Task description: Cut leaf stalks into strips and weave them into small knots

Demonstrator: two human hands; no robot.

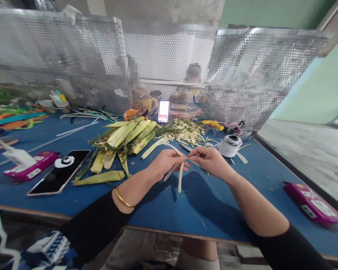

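Pale strips of corn husk cross between my two hands, above the blue table. My left hand is closed in a pinch on the strips, with their loose ends hanging below its fingers. Beside it, my right hand pinches a strip close to the crossing point, fingertips almost touching the left ones. The exact spot under the fingertips is partly hidden. A pile of green-yellow corn husks lies beyond my left forearm, and shredded husk bits lie behind my hands.
A white spool of thread stands right of my right hand. On the left lie a black phone and a magenta wipes pack; another magenta pack lies far right. A perforated metal screen borders the table's back.
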